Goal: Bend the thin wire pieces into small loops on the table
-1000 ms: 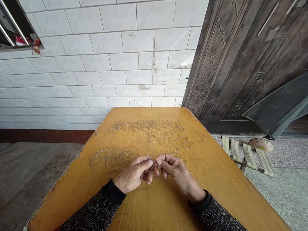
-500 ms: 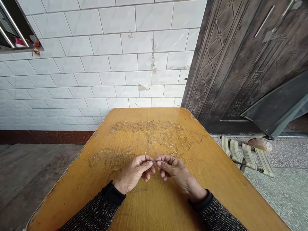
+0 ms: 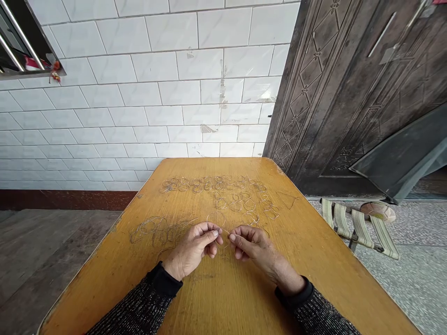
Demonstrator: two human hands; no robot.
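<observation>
Between my hands is a thin wire (image 3: 216, 213) with a round loop standing up from my fingers. My left hand (image 3: 198, 243) pinches it by thumb and forefinger at the base of the loop. A short end of the wire runs across to my right hand (image 3: 252, 246), whose thumb and forefinger are closed on it. Left of my hands lies a loose tangle of wire loops (image 3: 150, 225) on the wooden table (image 3: 223, 298). Beyond my hands, more bent wire loops (image 3: 197, 185) lie in rows.
A white tiled wall (image 3: 174, 93) stands behind the table. At the right is a dark carved door (image 3: 324, 93), with a grey sheet (image 3: 412, 153) hanging by it. A striped folding stool (image 3: 359, 225) stands on the floor to the right. A barred window (image 3: 24, 42) is at upper left.
My hands have drawn slightly apart, so a short stretch of wire now shows between them. The loop has shifted a little left with my left hand.
</observation>
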